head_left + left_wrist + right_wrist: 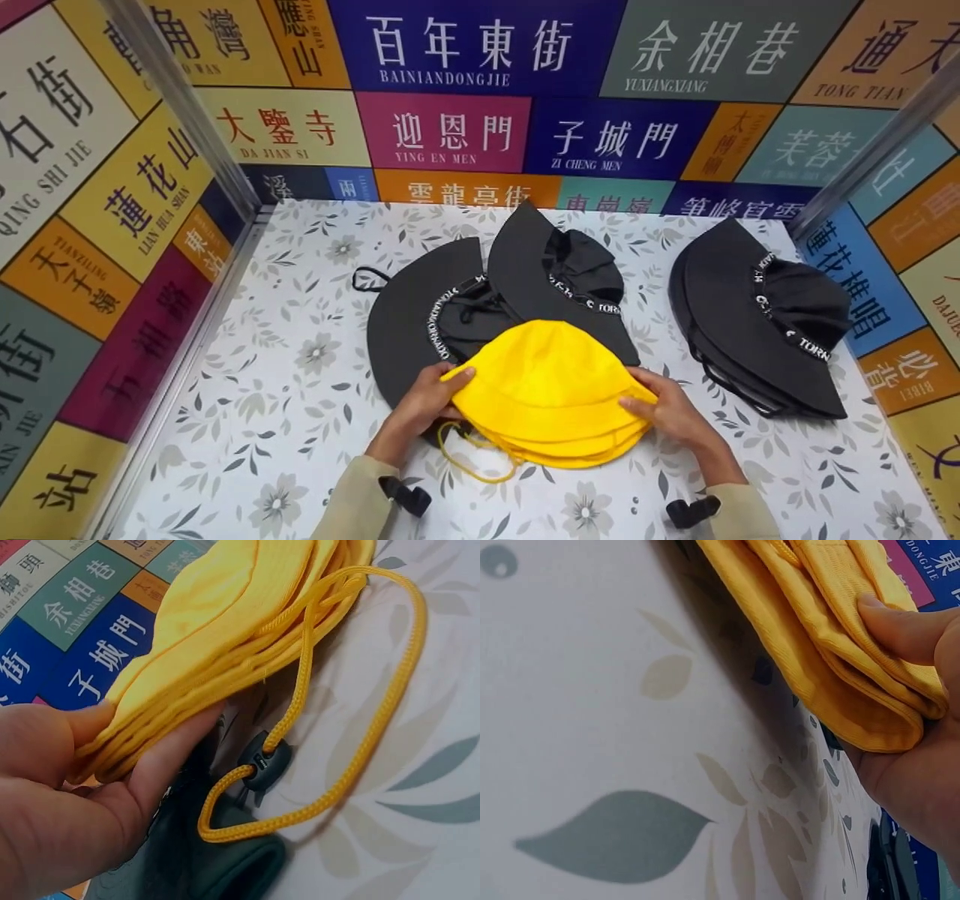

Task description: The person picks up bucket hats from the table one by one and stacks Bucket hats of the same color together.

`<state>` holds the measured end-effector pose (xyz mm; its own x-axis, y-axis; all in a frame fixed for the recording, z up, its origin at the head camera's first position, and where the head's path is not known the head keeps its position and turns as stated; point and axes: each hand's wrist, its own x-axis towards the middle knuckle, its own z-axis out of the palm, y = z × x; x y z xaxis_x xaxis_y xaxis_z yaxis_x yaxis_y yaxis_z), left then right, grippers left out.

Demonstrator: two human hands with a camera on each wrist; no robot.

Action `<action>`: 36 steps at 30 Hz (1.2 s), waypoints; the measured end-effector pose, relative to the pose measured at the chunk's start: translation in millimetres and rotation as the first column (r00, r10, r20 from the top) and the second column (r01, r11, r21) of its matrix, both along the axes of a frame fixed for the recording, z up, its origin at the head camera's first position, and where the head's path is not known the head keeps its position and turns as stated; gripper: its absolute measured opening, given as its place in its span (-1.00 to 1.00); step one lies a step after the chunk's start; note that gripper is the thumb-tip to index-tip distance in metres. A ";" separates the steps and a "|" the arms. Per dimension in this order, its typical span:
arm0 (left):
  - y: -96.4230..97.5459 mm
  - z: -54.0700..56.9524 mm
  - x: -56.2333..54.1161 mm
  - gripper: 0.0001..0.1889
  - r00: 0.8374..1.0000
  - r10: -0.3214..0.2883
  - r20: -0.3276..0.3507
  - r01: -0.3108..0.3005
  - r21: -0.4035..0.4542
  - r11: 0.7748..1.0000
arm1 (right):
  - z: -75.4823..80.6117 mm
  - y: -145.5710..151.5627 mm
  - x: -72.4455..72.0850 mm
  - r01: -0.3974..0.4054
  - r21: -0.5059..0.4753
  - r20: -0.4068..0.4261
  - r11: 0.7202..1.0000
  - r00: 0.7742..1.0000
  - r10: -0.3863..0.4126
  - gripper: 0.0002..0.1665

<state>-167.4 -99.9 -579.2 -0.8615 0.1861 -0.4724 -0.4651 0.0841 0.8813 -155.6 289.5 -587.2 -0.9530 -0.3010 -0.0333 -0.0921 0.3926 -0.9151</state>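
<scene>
A yellow bucket hat (pixel 555 375) is folded flat, its crown toward the back. Several brim layers show along its edge; I cannot tell whether more than one hat is nested. My left hand (pixel 429 397) pinches its left end, thumb on top and fingers beneath. The right hand (pixel 669 409) grips the other end in the same way. From the left side hangs a yellow cord (pixel 382 720) with a dark cord lock (pixel 266 765). Behind and partly under the yellow hat lie two black hats, one spread at left (pixel 397 337) and another (pixel 517 255) overlapping it.
More black hats (pixel 720 322), stacked and folded with lettered bands, lie at the right. The table (pixel 247 405) has a white leaf-patterned cover. Panels with printed signs (pixel 442 135) stand along the back and both sides.
</scene>
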 end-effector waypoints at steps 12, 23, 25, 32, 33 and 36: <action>-2.2 3.6 2.1 -0.52 0.982 -0.177 0.067 0.167 0.136 0.977 | -1.2 -4.4 -2.3 0.016 -0.044 -0.050 0.999 0.999 -0.019 -0.45; -8.0 8.3 15.7 -0.51 0.958 -0.105 -0.266 0.095 -0.048 0.994 | 5.6 -15.0 -3.5 0.058 -0.005 -0.024 0.998 0.998 -0.058 -0.41; -13.0 10.3 17.6 -0.51 0.959 -0.064 -0.275 0.065 -0.007 0.998 | 8.2 -17.1 -4.3 0.075 -0.001 0.000 0.997 0.997 -0.075 -0.41; -32.5 11.6 21.3 -0.48 0.973 0.023 -0.229 0.017 0.175 0.984 | 19.7 -26.0 -9.3 0.079 -0.017 0.065 0.997 0.995 -0.078 -0.41; -35.0 11.9 21.5 -0.47 0.974 0.026 -0.224 0.019 0.196 0.980 | 21.1 -27.3 -10.3 0.077 -0.020 0.069 0.997 0.995 -0.075 -0.42; -43.3 13.5 22.3 -0.45 0.975 0.028 -0.219 0.024 0.233 0.972 | 24.6 -30.4 -13.1 0.075 -0.036 0.080 0.997 0.994 -0.072 -0.45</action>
